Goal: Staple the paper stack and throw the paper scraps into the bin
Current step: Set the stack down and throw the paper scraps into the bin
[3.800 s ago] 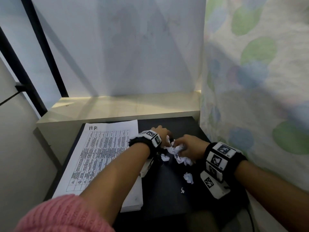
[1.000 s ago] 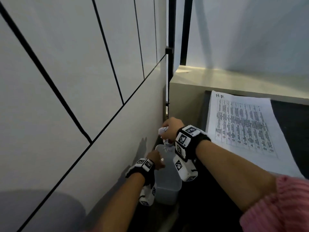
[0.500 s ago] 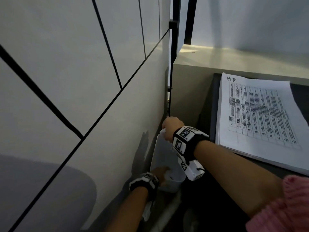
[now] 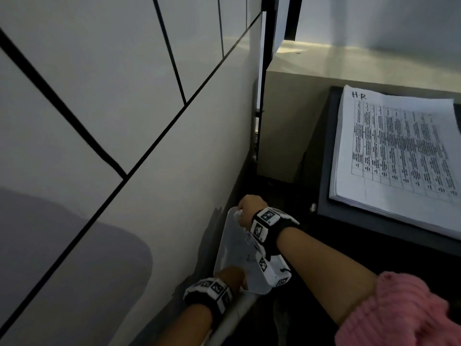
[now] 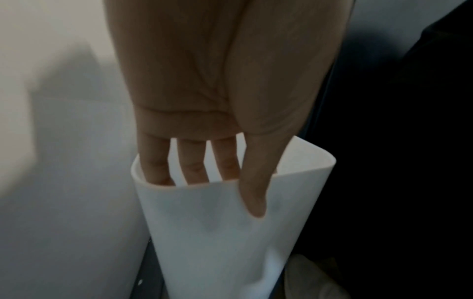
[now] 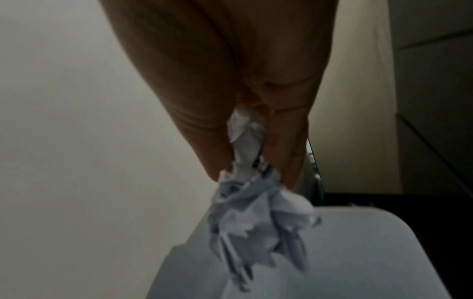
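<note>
A white plastic bin (image 4: 237, 258) stands on the floor between the wall and the desk. My left hand (image 4: 230, 277) grips its near rim, fingers (image 5: 156, 168) inside and thumb outside the bin (image 5: 217, 232). My right hand (image 4: 249, 208) is over the bin's far rim and pinches a bunch of crumpled paper scraps (image 6: 253, 208) that hang down over the bin (image 6: 358, 252). The paper stack (image 4: 399, 151), a printed table marked "HR", lies on the dark desk at the right. No stapler is in view.
A pale panelled wall (image 4: 112, 121) with black seams runs close along the left of the bin. The dark desk edge (image 4: 324, 171) and a beige ledge (image 4: 336, 63) are to the right and behind. A pale rail (image 4: 234, 313) lies on the floor under my left wrist.
Since 3.8 s ago my hands left the desk with the scraps and came down to the bin. In the last second my left hand went lower on the bin's near rim.
</note>
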Demonstrator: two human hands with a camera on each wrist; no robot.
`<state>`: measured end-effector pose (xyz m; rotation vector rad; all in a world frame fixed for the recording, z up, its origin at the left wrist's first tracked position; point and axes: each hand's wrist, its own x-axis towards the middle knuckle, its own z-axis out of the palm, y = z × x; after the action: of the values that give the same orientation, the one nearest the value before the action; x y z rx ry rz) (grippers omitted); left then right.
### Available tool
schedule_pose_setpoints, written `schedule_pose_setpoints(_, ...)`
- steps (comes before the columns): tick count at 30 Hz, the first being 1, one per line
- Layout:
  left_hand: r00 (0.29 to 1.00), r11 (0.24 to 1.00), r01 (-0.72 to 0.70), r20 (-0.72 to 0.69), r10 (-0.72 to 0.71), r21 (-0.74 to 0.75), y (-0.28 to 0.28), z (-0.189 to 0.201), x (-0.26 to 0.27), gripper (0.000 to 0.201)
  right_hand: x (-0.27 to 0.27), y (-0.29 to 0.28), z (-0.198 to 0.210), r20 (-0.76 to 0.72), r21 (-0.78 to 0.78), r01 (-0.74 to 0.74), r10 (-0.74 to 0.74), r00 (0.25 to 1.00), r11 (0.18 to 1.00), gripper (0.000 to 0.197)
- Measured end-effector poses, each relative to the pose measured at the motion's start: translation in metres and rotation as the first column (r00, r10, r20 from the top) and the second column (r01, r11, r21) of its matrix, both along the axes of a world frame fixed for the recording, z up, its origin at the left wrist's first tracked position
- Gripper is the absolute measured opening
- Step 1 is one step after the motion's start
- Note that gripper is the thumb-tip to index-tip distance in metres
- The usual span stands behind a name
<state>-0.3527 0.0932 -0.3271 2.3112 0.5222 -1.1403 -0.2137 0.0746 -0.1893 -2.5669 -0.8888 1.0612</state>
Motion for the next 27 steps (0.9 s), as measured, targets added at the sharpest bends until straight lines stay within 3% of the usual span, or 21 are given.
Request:
schedule_pose_setpoints(5, 0.99, 0.991, -0.127, -0.061, 0.124, -0.037, 0.0, 0.001, -0.009, 0.033, -0.021, -0.032, -0.067, -0.163, -0.015, 0.136, -0.136, 0.977, 0.991, 0.023)
schedule_pose_setpoints(9, 0.979, 0.983, -0.178, -0.113, 0.171, -0.056, 0.003, -0.011, -0.013, 0.019, -0.023, -0.043, -0.097, -0.266, -0.044, 0.223, -0.226, 0.937, 0.974, 0.021)
schedule_pose_setpoints(11, 0.978, 0.988, -0.151, -0.149, 0.144, -0.035, 0.006, -0.017, -0.013, 0.028, -0.023, -0.047, -0.104, -0.277, -0.049, 0.235, -0.24, 0.931, 0.971, 0.025)
schedule_pose_setpoints(15, 0.995, 0.998, -0.042, -0.087, 0.045, 0.041, 0.004, 0.001, -0.01, 0.024, -0.02, -0.051, -0.111, -0.295, -0.031, 0.266, -0.263, 0.919, 0.964, 0.041)
schedule_pose_setpoints(17, 0.997, 1.0, -0.019, -0.069, 0.02, 0.02, 0.002, 0.007, -0.006, 0.016, -0.016, -0.05, -0.109, -0.299, -0.021, 0.275, -0.269, 0.916, 0.961, 0.044)
schedule_pose_setpoints(21, 1.0, 1.0, -0.007, -0.024, 0.007, 0.018, 0.003, 0.014, -0.008, 0.028, -0.015, -0.049, -0.094, -0.326, 0.026, 0.261, -0.239, 0.915, 0.965, 0.041)
schedule_pose_setpoints(27, 1.0, 0.999, 0.016, -0.005, -0.016, 0.031, 0.009, 0.053, 0.003, 0.044, -0.014, -0.047, -0.032, -0.296, 0.238, 0.208, -0.133, 0.946, 0.949, 0.04)
